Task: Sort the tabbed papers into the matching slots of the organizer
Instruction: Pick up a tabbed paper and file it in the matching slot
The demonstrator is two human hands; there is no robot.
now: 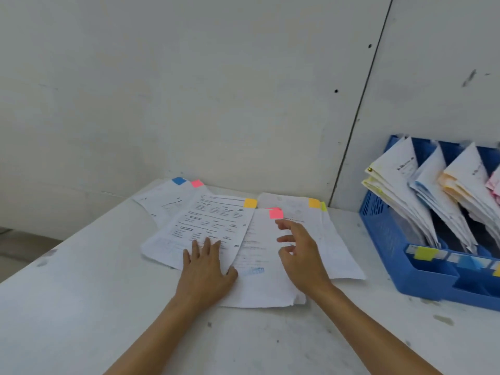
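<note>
Nearest us, our left hand lies flat, fingers straight, pressing the orange-tabbed sheet. Our right hand is loosely spread and holds nothing, poised over the pink-tabbed sheet. That sheet lies mid-worktop, its left edge tucked under the orange one. Lifting it could drag or crease the neighbours. The blue organizer stands at the worktop's right edge. Its pink slot is cut off from view, so we might misfile.

Bright even light, faint soft shadows, no glare, slight overall blur, wide-angle bending at edges
</note>
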